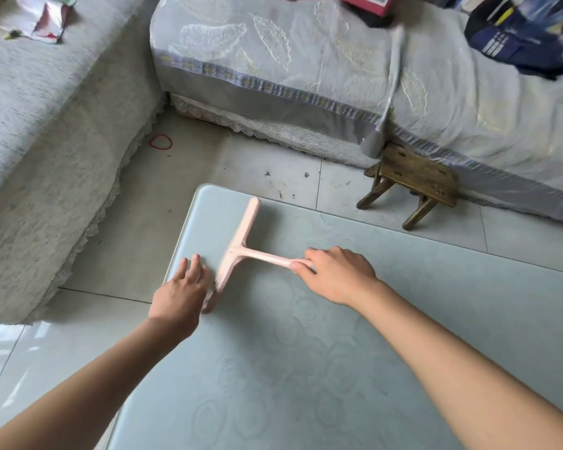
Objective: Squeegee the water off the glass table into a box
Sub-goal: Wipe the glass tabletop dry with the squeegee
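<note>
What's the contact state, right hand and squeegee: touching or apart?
Touching. The head view shows the right hand curled round the end of the squeegee handle, with thumb and fingers closed on it and no gap visible.

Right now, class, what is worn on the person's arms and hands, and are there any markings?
Nothing is worn. The left hand and right hand are bare: no gloves, rings, watch or bracelet. The left forearm and right forearm are bare to the frame's edge, no sleeve, no markings.

Pale floor tiles (267,164), cloth-covered sofas (306,60) on two sides, a small wooden stool (413,180) beside one.
</note>
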A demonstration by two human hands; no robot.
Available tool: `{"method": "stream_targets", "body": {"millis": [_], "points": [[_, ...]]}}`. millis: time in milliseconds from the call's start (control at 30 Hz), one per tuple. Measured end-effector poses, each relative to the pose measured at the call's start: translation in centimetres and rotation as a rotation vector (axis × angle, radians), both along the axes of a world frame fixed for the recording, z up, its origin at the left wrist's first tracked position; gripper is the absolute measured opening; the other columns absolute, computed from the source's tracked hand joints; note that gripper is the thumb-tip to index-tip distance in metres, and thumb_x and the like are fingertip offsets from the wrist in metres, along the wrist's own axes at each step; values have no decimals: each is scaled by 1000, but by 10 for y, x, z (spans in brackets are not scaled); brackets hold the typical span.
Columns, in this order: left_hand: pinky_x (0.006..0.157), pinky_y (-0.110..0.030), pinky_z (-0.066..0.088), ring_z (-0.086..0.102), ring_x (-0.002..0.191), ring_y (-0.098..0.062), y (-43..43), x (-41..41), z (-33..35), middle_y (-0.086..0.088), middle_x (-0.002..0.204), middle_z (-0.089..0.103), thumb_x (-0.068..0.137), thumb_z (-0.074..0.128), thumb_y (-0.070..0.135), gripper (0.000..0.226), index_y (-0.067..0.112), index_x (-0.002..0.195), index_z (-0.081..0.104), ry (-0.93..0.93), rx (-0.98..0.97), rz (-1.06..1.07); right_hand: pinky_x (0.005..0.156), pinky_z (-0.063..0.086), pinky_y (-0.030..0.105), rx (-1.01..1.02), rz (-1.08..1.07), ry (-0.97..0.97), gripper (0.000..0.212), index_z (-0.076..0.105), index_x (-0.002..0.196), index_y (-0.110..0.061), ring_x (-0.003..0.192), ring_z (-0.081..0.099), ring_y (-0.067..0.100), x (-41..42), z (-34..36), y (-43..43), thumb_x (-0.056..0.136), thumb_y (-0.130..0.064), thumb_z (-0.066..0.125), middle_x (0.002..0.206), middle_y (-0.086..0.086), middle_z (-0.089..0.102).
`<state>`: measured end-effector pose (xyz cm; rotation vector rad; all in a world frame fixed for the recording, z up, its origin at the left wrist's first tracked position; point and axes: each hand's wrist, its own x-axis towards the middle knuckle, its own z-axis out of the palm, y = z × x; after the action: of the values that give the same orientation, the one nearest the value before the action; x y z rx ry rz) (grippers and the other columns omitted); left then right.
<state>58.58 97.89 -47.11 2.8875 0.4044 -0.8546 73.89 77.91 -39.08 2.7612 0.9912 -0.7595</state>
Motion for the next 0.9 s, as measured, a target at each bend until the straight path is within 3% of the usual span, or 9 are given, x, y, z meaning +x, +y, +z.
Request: {"method": "stream_targets", "body": {"millis": [67, 167, 300, 467, 533, 633, 733, 800, 900], "points": [[94, -31, 46, 1, 148, -22, 3, -1, -1, -2, 160, -7, 86, 38, -3, 72, 12, 150, 8, -1, -12, -10, 67, 33, 35, -42, -72, 16, 44, 53, 95, -22, 97, 58, 34, -1, -9, -30, 95, -60, 30, 104, 12, 63], [94, -31, 46, 2, 148, -23, 3, -1, -2, -2, 160, -9, 85, 40, -4, 75, 13, 151, 6, 11, -13, -21, 64, 36, 37, -83, -252, 73, 40, 38, 81, -24, 95, 59, 37, -25, -19, -102, 95, -60, 28, 98, 13, 66], [96, -33, 46, 3, 148, -25, 6, 4, 1, -5, 159, -10, 87, 44, -1, 75, 10, 151, 6, 25, -7, -18, 68, 41, 37, -76, -511, 184, 42, 33, 73, -23, 94, 60, 34, -70, -13, -171, 93, -60, 27, 75, 2, 60], [94, -34, 46, 11, 146, -27, 4, 12, 5, -8, 159, -5, 87, 44, 0, 70, 7, 150, 13, 52, 20, -20, 62, 42, 38, 110, -506, 82, 37, 34, 74, -23, 71, 52, 34, -69, 16, -142, 91, -54, 45, 56, -3, 42], [94, -34, 46, 13, 145, -27, 3, 13, 3, -7, 159, -4, 87, 43, 0, 68, 9, 149, 17, 57, 19, -7, 62, 41, 39, 241, -424, 129, 27, 41, 83, -23, 69, 49, 33, -57, 19, -100, 91, -47, 49, 65, 1, 52], [94, -36, 47, 14, 146, -25, 7, 11, 1, -2, 160, -4, 83, 43, -3, 74, 17, 150, 17, 25, -18, 36, 65, 39, 38, 271, -241, 132, 23, 45, 104, -20, 86, 57, 37, -33, 7, -35, 95, -41, 45, 91, 11, 64], [94, -30, 48, 3, 148, -20, 13, 1, -2, 4, 160, -14, 79, 38, -6, 86, 27, 152, 7, -6, -69, 34, 76, 41, 38, 189, -243, 116, 37, 38, 133, -39, 102, 57, 36, -15, -9, -24, 97, -40, 41, 113, 9, 63], [90, -26, 49, -4, 148, -17, 12, -6, -3, 5, 158, -20, 78, 38, -5, 88, 27, 152, 4, -25, -82, 48, 81, 43, 38, 146, -278, 146, 47, 25, 141, -53, 105, 56, 36, -21, -18, -47, 98, -39, 38, 118, 10, 62], [92, -23, 47, -8, 148, -18, 7, -8, -9, 4, 157, -23, 79, 39, -4, 87, 23, 153, 1, -31, -88, 59, 75, 44, 39, 164, -325, 129, 50, 18, 141, -57, 98, 58, 35, -52, -27, -95, 98, -39, 37, 109, 9, 66]]}}
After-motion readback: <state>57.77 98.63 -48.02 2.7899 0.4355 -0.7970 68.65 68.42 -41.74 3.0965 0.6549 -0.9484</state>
